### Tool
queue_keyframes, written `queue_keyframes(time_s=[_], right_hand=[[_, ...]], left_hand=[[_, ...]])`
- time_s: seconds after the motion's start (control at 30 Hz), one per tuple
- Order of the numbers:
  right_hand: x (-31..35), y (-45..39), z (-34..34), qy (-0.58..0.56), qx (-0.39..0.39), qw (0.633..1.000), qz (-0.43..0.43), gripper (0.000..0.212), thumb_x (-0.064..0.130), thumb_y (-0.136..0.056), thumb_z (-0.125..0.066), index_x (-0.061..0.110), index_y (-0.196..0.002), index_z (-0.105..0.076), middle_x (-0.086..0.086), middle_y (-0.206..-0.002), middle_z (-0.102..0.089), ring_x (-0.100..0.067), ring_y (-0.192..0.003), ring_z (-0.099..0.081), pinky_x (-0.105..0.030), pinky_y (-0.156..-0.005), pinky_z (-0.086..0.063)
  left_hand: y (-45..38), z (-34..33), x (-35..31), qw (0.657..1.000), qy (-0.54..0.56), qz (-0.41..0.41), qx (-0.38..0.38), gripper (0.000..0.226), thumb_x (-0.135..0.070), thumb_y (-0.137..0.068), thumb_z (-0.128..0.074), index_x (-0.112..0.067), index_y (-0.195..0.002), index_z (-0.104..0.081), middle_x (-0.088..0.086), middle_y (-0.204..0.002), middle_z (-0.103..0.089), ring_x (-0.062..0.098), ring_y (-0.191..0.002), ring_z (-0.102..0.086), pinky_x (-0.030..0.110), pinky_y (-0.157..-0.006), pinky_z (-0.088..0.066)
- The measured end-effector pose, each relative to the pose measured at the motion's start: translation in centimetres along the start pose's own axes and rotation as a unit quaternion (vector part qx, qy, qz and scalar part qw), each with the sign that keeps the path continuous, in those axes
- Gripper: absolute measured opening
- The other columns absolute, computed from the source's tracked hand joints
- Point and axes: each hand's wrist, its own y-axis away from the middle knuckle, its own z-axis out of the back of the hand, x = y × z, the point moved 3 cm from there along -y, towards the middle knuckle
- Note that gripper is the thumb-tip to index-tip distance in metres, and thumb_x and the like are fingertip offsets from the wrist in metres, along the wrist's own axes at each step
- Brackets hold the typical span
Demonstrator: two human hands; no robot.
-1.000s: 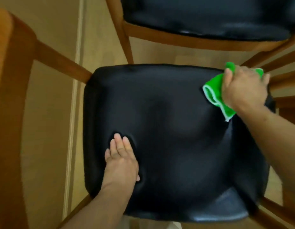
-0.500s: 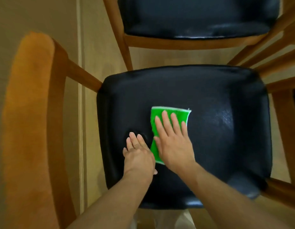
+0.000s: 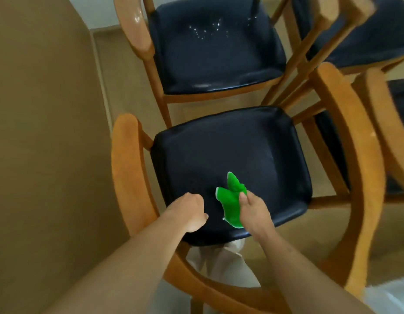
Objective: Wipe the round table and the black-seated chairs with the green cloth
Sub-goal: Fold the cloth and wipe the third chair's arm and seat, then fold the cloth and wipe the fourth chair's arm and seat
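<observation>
Trousers: pale cloth [image 3: 221, 264] shows below the front edge of the near chair seat, between the two forearms.
Left hand: the left hand [image 3: 189, 211] hangs over the front left part of the near seat, fingers curled under into a loose fist, holding nothing; whether it touches the seat I cannot tell.
Right hand: the right hand [image 3: 255, 211] is over the front middle of the same seat, just right of the left hand, its fingers clamped on the green cloth.
Green cloth: the green cloth [image 3: 230, 205] is bunched up with a pale edge, one end poking up past the fingers toward the middle of the seat and the rest hanging down along the palm; it sits between the two hands, above the front half of the seat.
Near chair: the near chair seat [image 3: 230, 150] is black and glossy, framed by a curved orange-brown wooden armrest [image 3: 126, 168] on its left and another on its right.
Far chair: beyond the near seat stands a second black-seated chair [image 3: 214, 53], its seat dotted with small bright specks near the back.
Other chairs: right of the near seat, more wooden frames and black seats [image 3: 366, 41] crowd together, blurred.
Wall: a tan wall [image 3: 42, 132] runs along the left of the near chair.
</observation>
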Motion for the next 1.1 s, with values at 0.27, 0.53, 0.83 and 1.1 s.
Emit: queue_keyframes(time_s=[0.27,0.53,0.83,1.1], right_hand=[[2.1,7.9,0.3,-0.148,0.041,0.987,-0.038,0.035,0.031,-0.104,-0.037,0.012,-0.097,-0.065,-0.011,-0.097,-0.068,-0.027,-0.092,-0.063,-0.042,-0.087,-0.048],[1.1,13.7,1.9,-0.367,0.095,0.923,-0.070,0.037,0.034,-0.106,-0.036,0.020,-0.106,-0.070,-0.003,-0.099,-0.075,-0.022,-0.096,-0.071,-0.049,-0.095,-0.052],[2.8,14.5,3.5,-0.438,0.027,0.890,-0.128,0.033,0.040,-0.105,-0.035,0.026,-0.100,-0.065,-0.001,-0.099,-0.072,-0.020,-0.094,-0.069,-0.044,-0.090,-0.055],[8.7,11.6,3.9,-0.462,-0.092,0.863,-0.179,0.036,0.039,-0.104,-0.036,0.021,-0.091,-0.064,-0.007,-0.094,-0.069,-0.023,-0.090,-0.066,-0.042,-0.088,-0.054]], left_hand=[[6.3,-0.5,0.8,0.996,0.082,-0.017,0.015,0.063,-0.037,-0.090,-0.058,-0.014,-0.144,-0.035,0.004,-0.136,-0.051,0.021,-0.120,-0.051,0.030,-0.094,-0.044],[11.5,-0.9,-1.7,0.897,0.434,-0.080,0.012,0.022,-0.020,-0.082,-0.074,-0.017,-0.102,-0.066,-0.004,-0.097,-0.073,0.006,-0.090,-0.068,0.015,-0.071,-0.051],[12.7,1.9,-3.5,0.888,0.453,-0.070,0.024,0.025,-0.024,-0.084,-0.073,-0.021,-0.108,-0.065,-0.004,-0.098,-0.074,0.012,-0.088,-0.071,0.030,-0.072,-0.059],[10.0,9.2,-3.1,0.924,0.333,-0.189,-0.001,0.012,-0.028,-0.089,-0.066,-0.025,-0.101,-0.066,-0.008,-0.093,-0.073,0.005,-0.086,-0.069,0.033,-0.080,-0.058]])
